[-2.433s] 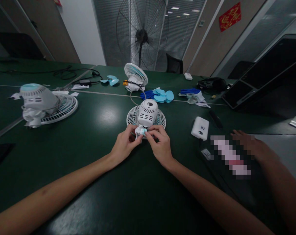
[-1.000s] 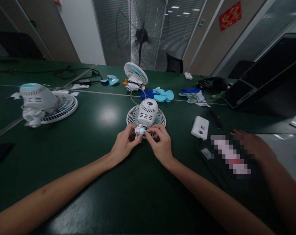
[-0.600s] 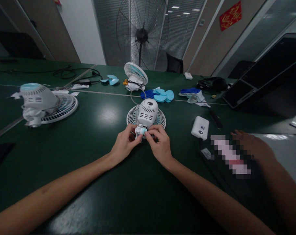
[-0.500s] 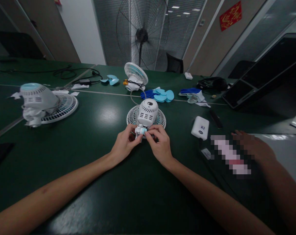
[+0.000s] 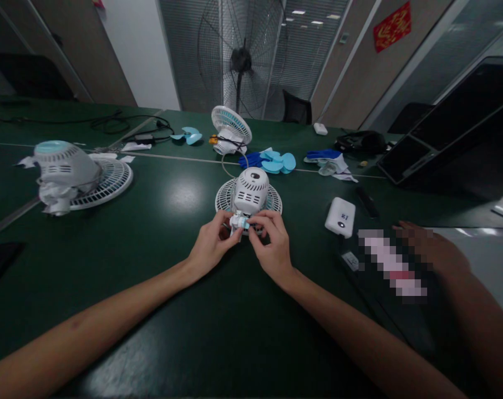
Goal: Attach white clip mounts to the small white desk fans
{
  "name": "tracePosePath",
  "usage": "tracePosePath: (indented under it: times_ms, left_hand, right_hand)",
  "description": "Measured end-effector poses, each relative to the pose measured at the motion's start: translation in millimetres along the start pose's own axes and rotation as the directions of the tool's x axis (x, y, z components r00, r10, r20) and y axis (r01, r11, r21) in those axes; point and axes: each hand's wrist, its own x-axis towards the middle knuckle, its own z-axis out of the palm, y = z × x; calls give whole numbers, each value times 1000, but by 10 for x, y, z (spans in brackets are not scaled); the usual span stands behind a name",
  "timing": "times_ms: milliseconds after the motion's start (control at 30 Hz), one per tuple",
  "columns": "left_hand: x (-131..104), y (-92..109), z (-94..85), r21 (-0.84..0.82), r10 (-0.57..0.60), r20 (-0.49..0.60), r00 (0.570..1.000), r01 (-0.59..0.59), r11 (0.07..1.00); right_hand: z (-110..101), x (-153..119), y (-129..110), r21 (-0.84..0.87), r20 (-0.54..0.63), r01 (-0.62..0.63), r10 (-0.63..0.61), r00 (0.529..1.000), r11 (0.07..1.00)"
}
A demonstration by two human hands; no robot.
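A small white electric fan point(image 5: 252, 187) rests face down on the green table, its grille point(image 5: 223, 200) flat against the surface and its motor housing upward. At its near side sticks out a white joint piece point(image 5: 236, 220) with a light blue knob point(image 5: 245, 223). My left hand point(image 5: 212, 242) pinches the white joint between thumb and fingers. From the other side, my right hand point(image 5: 272, 244) has its thumb and index finger at the light blue knob, bent around its end. The fingertips partly hide the joint's lower part.
Another white fan point(image 5: 66, 172) lies face down at left; a third fan point(image 5: 231, 130) stands farther back. Light blue fan blades point(image 5: 278, 162), blue-white gloves point(image 5: 328, 160) and a white power bank point(image 5: 340, 217) lie about. At right, another person's hand point(image 5: 436, 249) rests by a laptop.
My right hand's fingers have shifted slightly around the light blue knob, the thumb a little lower and farther from it. My left hand and the fan stay in place.
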Motion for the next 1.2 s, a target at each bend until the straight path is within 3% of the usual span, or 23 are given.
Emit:
tracePosePath:
  times_ms: [867, 1200]
  left_hand:
    - [2, -29, -5, -4, -7, 2, 1000, 7, 1000]
    - [0, -7, -11, -6, -6, 7, 1000, 6, 1000]
  right_hand:
    - [-1, 24, 37, 9, -32, -38, 39, 999, 999]
    - [-20, 45, 9, 37, 11, -41, 40, 999, 999]
